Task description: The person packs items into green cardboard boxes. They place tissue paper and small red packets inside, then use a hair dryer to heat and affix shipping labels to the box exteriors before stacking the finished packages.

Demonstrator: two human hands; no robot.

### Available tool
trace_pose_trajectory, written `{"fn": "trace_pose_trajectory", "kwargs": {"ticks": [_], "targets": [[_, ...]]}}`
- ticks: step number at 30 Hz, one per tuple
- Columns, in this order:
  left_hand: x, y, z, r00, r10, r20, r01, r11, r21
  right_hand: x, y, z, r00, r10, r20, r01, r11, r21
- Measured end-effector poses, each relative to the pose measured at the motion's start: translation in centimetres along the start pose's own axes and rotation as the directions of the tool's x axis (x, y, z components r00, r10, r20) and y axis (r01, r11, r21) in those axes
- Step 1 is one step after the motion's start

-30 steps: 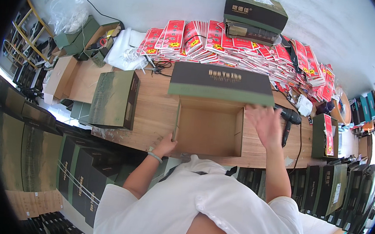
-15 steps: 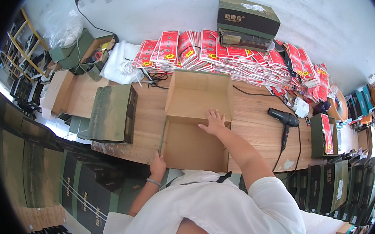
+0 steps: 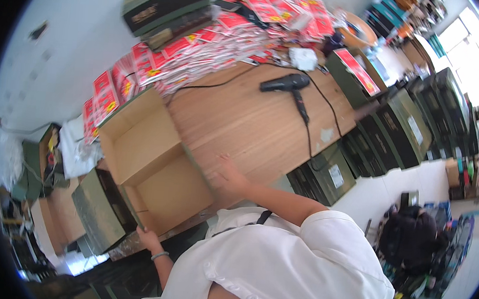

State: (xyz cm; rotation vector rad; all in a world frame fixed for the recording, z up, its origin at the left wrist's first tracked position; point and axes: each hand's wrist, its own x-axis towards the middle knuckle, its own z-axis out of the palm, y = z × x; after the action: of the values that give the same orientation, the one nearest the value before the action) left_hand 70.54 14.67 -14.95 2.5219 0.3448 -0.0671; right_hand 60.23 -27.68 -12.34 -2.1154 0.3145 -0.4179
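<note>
The wooden table (image 3: 242,116) runs slantwise, tipped in view so its bare grain climbs toward 2 o'clock. On it, left of the view's middle at about 9 o'clock, stands the open box (image 3: 171,195): a rectangular cardboard box with a plain brown inside. Its lid lies folded back toward 11 o'clock, shallow and walled like a tray; the base faces up toward 5 o'clock, and a straight ridge divides the two. A thin dark green edge shows along its right side.

Taking the box as the clock's centre, a heap of red-and-white packets (image 3: 219,47) spreads from 10 round to 1 o'clock. A dark green box (image 3: 99,211) sits just beside it, between 7 and 8. A black hair dryer (image 3: 289,85) lies at 2.

The right hand (image 3: 230,178), blurred at 3 o'clock, has its fingers loosely extended, grasping nothing; I cannot tell whether it touches the wall. The left hand (image 3: 149,240), at 6, has fingers bent at the near corner; whether they grasp it, I cannot tell.
</note>
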Motion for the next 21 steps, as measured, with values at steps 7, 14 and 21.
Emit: {"fn": "trace_pose_trajectory", "kwargs": {"ticks": [7,14,21], "targets": [[-1.7,8.0,-0.9,0.980,0.108,-0.165,-0.021,0.889,0.458,-17.0,10.1,-13.6,0.677,0.522,-0.519,-0.547,0.829,0.121],[-20.2,29.6,12.7,0.514,0.747,0.422,-0.559,0.664,-0.496,-36.3,27.8,-23.9,-0.270,0.702,-0.658,-0.904,0.051,0.425],[-44.1,35.3,36.8,-0.400,0.298,0.867,-0.616,0.613,-0.495,-52.6,44.6,-25.3,-0.372,0.927,-0.044,-0.637,-0.221,0.738]]}}
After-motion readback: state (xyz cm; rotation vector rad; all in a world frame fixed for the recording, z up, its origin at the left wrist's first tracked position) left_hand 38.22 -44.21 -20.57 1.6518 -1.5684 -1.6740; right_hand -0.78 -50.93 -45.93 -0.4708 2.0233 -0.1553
